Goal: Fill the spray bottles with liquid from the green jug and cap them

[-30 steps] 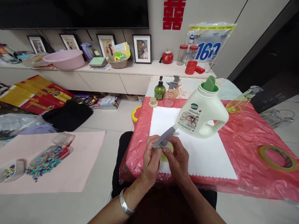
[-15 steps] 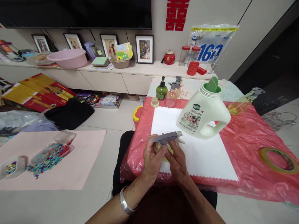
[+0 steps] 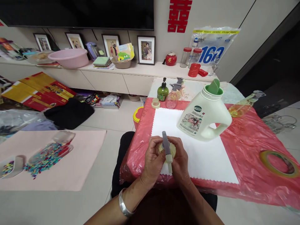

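Observation:
Between my two hands is a spray bottle (image 3: 173, 150) with a grey trigger head (image 3: 166, 144), its pale nozzle turned toward me. My left hand (image 3: 153, 157) is closed around the bottle's left side, thumb near the trigger head. On the right side my right hand (image 3: 180, 157) is wrapped round the same bottle. Most of the bottle's body is hidden by my fingers. Below lies a white sheet (image 3: 211, 162) with a scalloped edge. A large pale-green detergent jug (image 3: 202, 115), a green scoop-like cap (image 3: 213, 87) in its mouth, stands on the sheet just beyond my hands.
Red plastic film (image 3: 257, 137) covers the table. At its far side stand a green pump bottle (image 3: 162, 91), a pink spray bottle (image 3: 172, 99) and a round cap (image 3: 155, 103). To the right are a spray bottle with yellow liquid (image 3: 242, 107) and a tape roll (image 3: 280, 163).
The spray head has turned from pointing right to pointing toward me. My right hand has shifted round the bottle; both hands still hold it.

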Tool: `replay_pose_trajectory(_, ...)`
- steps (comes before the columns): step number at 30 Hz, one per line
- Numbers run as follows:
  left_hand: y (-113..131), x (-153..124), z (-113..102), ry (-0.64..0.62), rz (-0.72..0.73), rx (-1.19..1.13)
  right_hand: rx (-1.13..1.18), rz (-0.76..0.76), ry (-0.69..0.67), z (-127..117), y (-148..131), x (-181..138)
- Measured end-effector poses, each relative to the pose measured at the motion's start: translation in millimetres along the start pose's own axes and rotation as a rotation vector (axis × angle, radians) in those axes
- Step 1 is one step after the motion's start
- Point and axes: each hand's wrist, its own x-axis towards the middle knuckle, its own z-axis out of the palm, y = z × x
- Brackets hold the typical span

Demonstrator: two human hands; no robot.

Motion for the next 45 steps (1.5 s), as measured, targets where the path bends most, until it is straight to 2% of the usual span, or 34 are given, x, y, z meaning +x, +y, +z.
replay_pose_trajectory(3, -0.6, 0.5, -1.9, -0.010, 0.025, 0.054, -0.008, 0.038, -0.194, -11.9, -4.1, 4.5)
replay_pose_trajectory(5, -0.3, -0.4, -2.7, -0.018, 0.024, 0.079, 0.009, 0.082, -0.242, -17.3, -4.9, 7.4)
replay_pose_trajectory(11, -6.2, -3.9, -8.6, -0.068, 0.020, 0.071, 0.099, 0.085, -0.128, -12.9, 5.4, 6.7)
replay_pose_trajectory(17, -7.8, 7.6, -14.6, -0.156, 0.048, 0.110, 0.157, 0.103, 0.000, -5.4, 13.7, -2.1)
replay_pose_trajectory(20, -5.4, 10.8, -8.6, -0.139, 0.084, 0.174, 0.129, 0.096, -0.054, -10.2, 9.9, -1.9)
replay_pose_trajectory(24, -11.2, 9.0, -0.2, -0.061, 0.029, 0.018, 0.112, 0.063, -0.099, -16.8, 6.3, 0.0)
replay_pose_trajectory(29, -24.0, 3.9, -5.4, -0.042, -0.109, -0.109, 0.181, 0.068, 0.012, -8.3, 9.4, -1.4)
replay_pose_trajectory(33, -21.5, 1.5, -7.8, -0.083, -0.080, -0.117, 0.213, 0.144, 0.121, 0.2, 7.9, -2.1)
replay_pose_trajectory(36, -17.2, 2.6, -4.1, -0.099, -0.044, -0.181, 0.184, 0.107, 0.071, -2.4, 5.5, -1.4)
replay_pose_trajectory(41, -20.6, 3.9, -1.0, -0.085, -0.051, -0.198, 0.167, 0.075, -0.179, -16.9, 5.5, -0.1)
replay_pose_trajectory(45, -23.1, 4.0, -1.5, -0.070, -0.002, -0.142, 0.212, 0.087, -0.117, -18.6, 10.7, -0.1)
